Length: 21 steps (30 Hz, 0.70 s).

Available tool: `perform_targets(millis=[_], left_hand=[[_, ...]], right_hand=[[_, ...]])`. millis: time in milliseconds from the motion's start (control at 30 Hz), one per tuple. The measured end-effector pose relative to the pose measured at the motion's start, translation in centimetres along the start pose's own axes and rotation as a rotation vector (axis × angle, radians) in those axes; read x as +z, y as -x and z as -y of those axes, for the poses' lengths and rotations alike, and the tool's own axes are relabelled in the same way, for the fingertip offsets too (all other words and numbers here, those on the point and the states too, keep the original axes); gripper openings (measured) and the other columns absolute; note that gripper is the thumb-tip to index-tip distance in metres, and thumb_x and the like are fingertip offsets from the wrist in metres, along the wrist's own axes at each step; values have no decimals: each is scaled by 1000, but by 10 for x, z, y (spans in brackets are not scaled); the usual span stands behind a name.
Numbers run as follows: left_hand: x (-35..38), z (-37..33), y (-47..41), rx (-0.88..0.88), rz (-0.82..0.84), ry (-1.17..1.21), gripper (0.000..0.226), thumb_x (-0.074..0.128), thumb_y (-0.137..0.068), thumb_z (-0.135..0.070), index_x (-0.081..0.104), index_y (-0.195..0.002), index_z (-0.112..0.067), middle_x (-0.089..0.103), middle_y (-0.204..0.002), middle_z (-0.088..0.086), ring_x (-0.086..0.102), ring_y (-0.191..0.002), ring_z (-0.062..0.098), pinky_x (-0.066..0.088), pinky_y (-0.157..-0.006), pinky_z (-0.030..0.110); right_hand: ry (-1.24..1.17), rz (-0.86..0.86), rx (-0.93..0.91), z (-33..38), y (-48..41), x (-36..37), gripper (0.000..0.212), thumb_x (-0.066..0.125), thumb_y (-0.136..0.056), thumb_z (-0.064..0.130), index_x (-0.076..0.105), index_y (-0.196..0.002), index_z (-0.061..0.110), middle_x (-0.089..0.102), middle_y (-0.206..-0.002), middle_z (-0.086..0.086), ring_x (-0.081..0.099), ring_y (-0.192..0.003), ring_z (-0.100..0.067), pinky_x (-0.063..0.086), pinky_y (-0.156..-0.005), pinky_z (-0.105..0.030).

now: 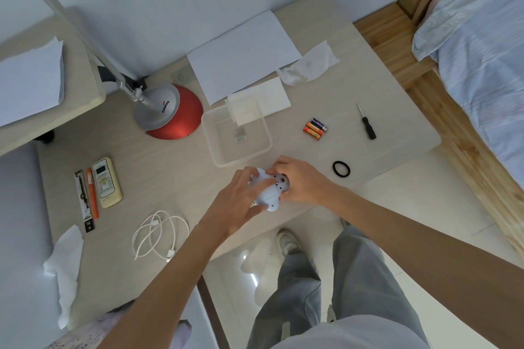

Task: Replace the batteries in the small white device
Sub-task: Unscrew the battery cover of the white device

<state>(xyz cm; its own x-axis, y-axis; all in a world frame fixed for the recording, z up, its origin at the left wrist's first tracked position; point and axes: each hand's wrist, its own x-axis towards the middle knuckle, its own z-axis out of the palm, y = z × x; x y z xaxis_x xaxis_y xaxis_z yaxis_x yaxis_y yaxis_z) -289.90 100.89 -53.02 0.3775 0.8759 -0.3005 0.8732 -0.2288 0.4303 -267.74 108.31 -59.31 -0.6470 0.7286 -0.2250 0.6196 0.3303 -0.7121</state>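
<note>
White device gripped mid-frame by left hand and right hand, batteries and screwdriver lying apart upper right: swap seemingly barely begun.

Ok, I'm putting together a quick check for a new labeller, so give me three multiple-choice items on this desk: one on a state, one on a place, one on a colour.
1. The white device is
A. lying untouched
B. held by the left hand and the right hand
C. held by the left hand alone

2. The screwdriver lies
A. on the desk, right of the batteries
B. in the right hand
C. under the white device

3. The ring near the right hand is
A. white
B. red
C. black

Answers: 1 B, fingers of both hands curl round it. 2 A, it lies on its own on the desk past the batteries. 3 C, it shows dark against the pale desk.
</note>
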Motion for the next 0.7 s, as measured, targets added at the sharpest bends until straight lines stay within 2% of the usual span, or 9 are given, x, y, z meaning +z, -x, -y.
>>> perform_targets(millis=[133,233,433,567,700], left_hand=[[2,1,-7,-20,50,-7,68,80,-92,-39,46,-150,-46,33,-142,-2,44,-124,20,64,-72,36],[1,1,-11,-20,67,-13,75,85,-89,-34,44,-150,-48,32,-141,-1,42,-123,20,65,-77,39],[3,0,-16,-27,95,-30,83,90,-85,-32,44,-153,-47,33,-140,2,42,-124,22,63,-91,42],[4,0,-18,-29,90,-32,86,90,-83,-33,35,-145,-53,33,-134,2,42,-119,22,65,-81,42],[6,1,-16,-22,70,-33,84,91,-82,-32,36,-142,-52,33,-131,2,42,-116,22,64,-79,40]], right_hand=[[-44,17,18,-1,0,-1,64,89,-66,35,68,-126,28,69,-108,10,67,-91,-12,61,-79,-39],[-93,33,23,-3,3,-3,64,92,-68,33,69,-128,30,75,-103,11,70,-86,-7,62,-76,-33],[-115,55,19,-4,2,-5,63,91,-69,34,68,-128,34,77,-99,13,72,-83,-5,63,-76,-35],[-102,74,26,-2,0,-7,62,89,-68,33,67,-126,38,76,-93,13,70,-77,-6,63,-73,-37],[-79,75,6,3,0,-8,61,90,-69,29,70,-126,32,77,-97,11,70,-79,-6,62,-75,-35]])
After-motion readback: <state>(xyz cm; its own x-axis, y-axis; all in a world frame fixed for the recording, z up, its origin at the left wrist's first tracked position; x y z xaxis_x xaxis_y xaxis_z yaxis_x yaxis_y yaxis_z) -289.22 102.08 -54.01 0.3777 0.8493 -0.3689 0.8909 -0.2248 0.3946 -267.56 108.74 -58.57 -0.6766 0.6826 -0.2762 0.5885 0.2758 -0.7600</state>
